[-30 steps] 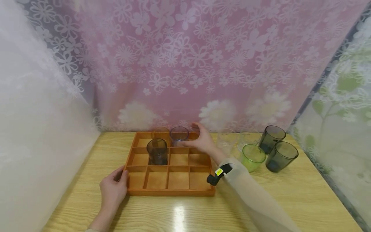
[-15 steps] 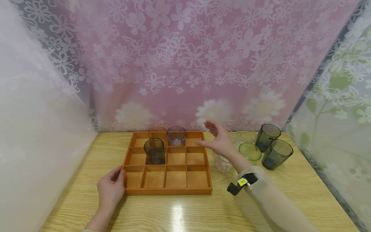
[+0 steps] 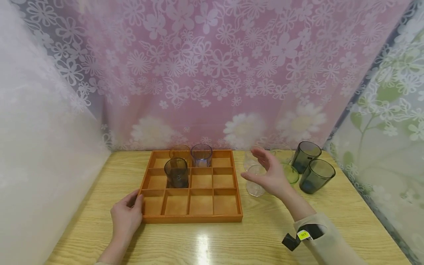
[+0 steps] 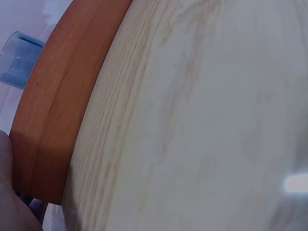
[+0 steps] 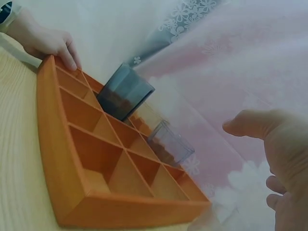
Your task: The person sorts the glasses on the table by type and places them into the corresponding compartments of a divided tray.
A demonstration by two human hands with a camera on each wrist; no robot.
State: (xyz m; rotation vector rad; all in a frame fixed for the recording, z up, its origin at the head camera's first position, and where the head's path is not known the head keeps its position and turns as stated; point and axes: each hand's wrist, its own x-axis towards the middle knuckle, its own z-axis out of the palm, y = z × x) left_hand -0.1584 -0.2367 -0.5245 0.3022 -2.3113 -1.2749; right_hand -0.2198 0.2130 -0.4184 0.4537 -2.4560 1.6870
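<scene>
One black wrist strap with yellow label (image 3: pixel 316 230): worn at the beige fabric sleeve (image 3: pixel 334 250) of the right arm, nearest the camera.
Pale yellow wood-grain worktop (image 3: pixel 172 243): horizontal; bright reflection at front centre.
Left hand (image 3: pixel 126 215): grasping the orange-brown rectangular wooden tray (image 3: pixel 192 219) at its left side, close to the front corner.
Tray layout: twelve compartments, three rows of four; flat on the worktop.
Right hand (image 3: pixel 269 176): released; thumb and fingers spread apart, right of the tray, at the small clear glass tumbler (image 3: pixel 254 189). Contact cannot be told.
Clear tumbler position: upright on the worktop, just right of the tray; rim partly covered by the thumb.
Dark grey glass tumbler (image 3: pixel 177 175): tray, middle row, second compartment from left.
Near smoky-grey glass tumbler (image 3: pixel 316 177): worktop, far right of the group.
Green glass tumbler (image 3: pixel 292 175): partly hidden by the right hand.
Far smoky-grey glass tumbler (image 3: pixel 306 158): just behind its near twin.
Amber-tinted glass tumbler (image 3: pixel 180 151): tray, back row, second compartment.
Blue-violet glass tumbler (image 3: pixel 201 157): tray, back row, third compartment.
Pink floral fabric (image 3: pixel 198 84): vertical, behind the worktop.
</scene>
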